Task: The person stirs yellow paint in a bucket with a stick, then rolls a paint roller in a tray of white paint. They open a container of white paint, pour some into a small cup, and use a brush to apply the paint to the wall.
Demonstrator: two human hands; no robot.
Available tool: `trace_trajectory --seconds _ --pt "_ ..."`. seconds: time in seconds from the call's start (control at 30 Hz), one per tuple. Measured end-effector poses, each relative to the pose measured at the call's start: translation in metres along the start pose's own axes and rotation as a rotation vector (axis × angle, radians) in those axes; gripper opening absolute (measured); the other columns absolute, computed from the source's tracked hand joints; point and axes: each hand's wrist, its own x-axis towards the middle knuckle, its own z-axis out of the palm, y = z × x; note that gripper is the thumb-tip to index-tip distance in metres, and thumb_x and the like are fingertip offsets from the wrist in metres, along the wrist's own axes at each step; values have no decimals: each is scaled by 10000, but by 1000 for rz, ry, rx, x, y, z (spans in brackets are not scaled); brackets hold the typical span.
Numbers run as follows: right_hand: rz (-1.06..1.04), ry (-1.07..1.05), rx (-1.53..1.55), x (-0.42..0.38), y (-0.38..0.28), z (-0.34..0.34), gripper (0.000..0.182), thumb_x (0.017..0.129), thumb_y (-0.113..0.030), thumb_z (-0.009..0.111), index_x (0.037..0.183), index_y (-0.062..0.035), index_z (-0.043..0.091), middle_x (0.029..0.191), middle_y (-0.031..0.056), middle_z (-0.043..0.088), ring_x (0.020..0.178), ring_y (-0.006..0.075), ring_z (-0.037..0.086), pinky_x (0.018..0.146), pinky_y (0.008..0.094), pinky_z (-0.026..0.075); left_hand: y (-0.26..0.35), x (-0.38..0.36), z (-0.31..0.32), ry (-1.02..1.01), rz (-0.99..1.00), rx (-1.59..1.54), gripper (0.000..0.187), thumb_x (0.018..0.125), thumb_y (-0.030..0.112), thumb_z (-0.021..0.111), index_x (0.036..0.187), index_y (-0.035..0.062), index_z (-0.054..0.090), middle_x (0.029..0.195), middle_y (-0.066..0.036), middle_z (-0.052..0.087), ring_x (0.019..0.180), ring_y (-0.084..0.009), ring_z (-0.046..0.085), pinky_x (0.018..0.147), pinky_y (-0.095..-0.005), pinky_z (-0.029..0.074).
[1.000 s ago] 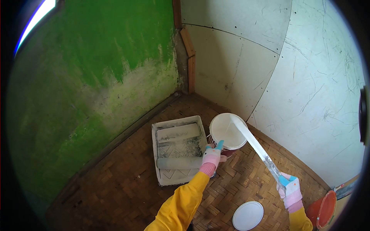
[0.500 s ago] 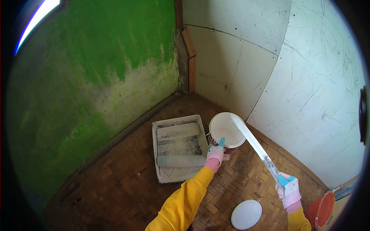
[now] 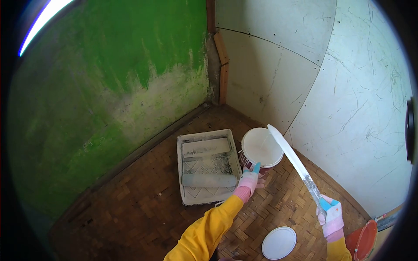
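Note:
My right hand, in a pink and white glove with blue fingertips, is closed around the lower end of a paint stirring stick. White paint coats the stick's upper length, and its tip is over the far right rim of a paint bucket holding white paint. My left hand, gloved alike, grips the near side of that bucket, thumb up by the rim; its other fingers are partly hidden. Just left of the bucket lies a paint tray with a paint roller across it.
A white lid lies on the woven floor nearer me. At the lower right stands an orange-red bucket. The green wall and the pale panelled wall meet in the corner behind the tray.
The stick's tip has moved from over the paint to the bucket's far right rim. My left hand stays at the bucket, and the whole view has shifted slightly.

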Motion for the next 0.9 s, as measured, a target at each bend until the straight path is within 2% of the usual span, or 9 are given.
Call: trace_trajectory --seconds 0.13,0.17,0.37,0.53,0.6,0.63,0.7,0.8,0.9 --pt "-41 32 -50 -19 -35 9 298 860 -160 515 1077 34 578 518 64 519 319 76 400 290 212 263 -12 -28 -21 -120 -9 -78 612 878 348 513 1342 105 196 973 -164 533 703 -317 624 568 -407 545" --pt "-48 12 -60 -22 -46 12 299 862 -166 511 1073 35 580 519 63 520 322 70 402 289 209 260 -19 -25 -35 -230 -46 -156 603 879 338 519 1353 108 226 954 -155 539 709 -312 624 588 -415 544" --pt "-41 -202 -199 -20 -94 63 326 868 -184 509 1087 52 561 559 76 545 362 73 438 319 197 314 -32 -82 -44 -178 -95 -150 529 861 275 573 1283 71 327 920 -152 561 718 -295 628 592 -384 546" --pt "-105 -417 -220 36 -61 131 364 868 -202 524 1137 42 532 642 75 580 474 102 532 407 213 412 -63 -96 -56 -251 -131 -186 413 874 279 554 1196 52 429 918 -158 575 717 -281 626 594 -352 544" --pt "-61 -439 -384 62 -39 154 278 857 -190 524 1082 -35 576 709 107 612 562 182 594 494 294 473 -72 -101 -58 -258 -135 -191 370 883 276 539 1166 54 452 924 -151 577 719 -271 625 597 -344 543" --pt "-61 -445 -385 67 -34 162 278 857 -190 524 1082 -35 576 709 107 612 562 182 594 494 294 473 -75 -104 -59 -282 -171 -186 365 884 279 539 1159 56 452 922 -145 578 718 -266 625 598 -341 543" --pt "-899 -270 -1393 68 -25 178 211 837 -165 508 1030 -113 573 761 138 607 633 261 610 556 367 483 -83 -112 -59 -322 -233 -174 357 881 289 541 1144 64 452 922 -125 581 720 -246 628 605 -332 544" --pt "-903 -216 -1459 64 -15 195 242 822 -203 523 1052 -143 570 753 142 584 677 307 586 614 412 464 -87 -125 -57 -325 -326 -140 367 879 297 544 1149 67 449 929 -115 583 718 -231 631 613 -327 546" --pt "-905 -247 -1480 58 -14 201 283 817 -199 513 1093 -148 549 802 139 578 676 301 586 596 416 461 -98 -126 -55 -338 -344 -138 364 878 306 542 1147 77 452 941 -105 585 718 -219 635 627 -317 545"
